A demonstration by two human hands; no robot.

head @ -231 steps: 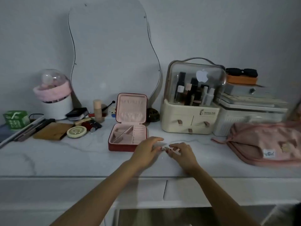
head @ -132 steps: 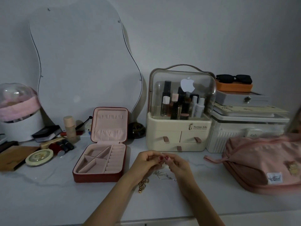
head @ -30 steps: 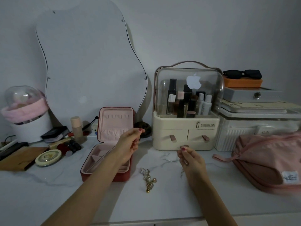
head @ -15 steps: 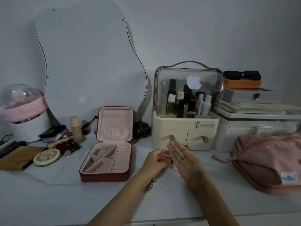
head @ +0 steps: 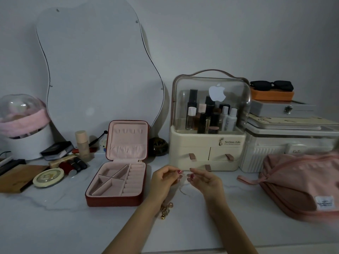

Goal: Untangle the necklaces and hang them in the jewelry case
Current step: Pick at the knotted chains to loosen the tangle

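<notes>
I am holding my left hand (head: 163, 180) and my right hand (head: 206, 181) close together above the white marble-look tabletop (head: 55, 217), pinching a thin silver chain necklace (head: 181, 189) that is drooping in a loop between my fingertips. A gold beaded chain (head: 166, 210) is lying on the table beneath my left wrist. The open red jewelry case with pale pink lining (head: 119, 178) is sitting just left of my left hand, its lid standing upright.

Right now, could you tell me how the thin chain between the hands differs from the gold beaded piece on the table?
The thin chain is fine and silvery; the gold beaded piece is chunkier, with round gold beads. The thin chain is pinched by the left hand and the right hand and droops between them; the gold beaded piece lies untouched on the table, partly hidden by the left forearm. Neither is in the jewelry case yet.
</notes>
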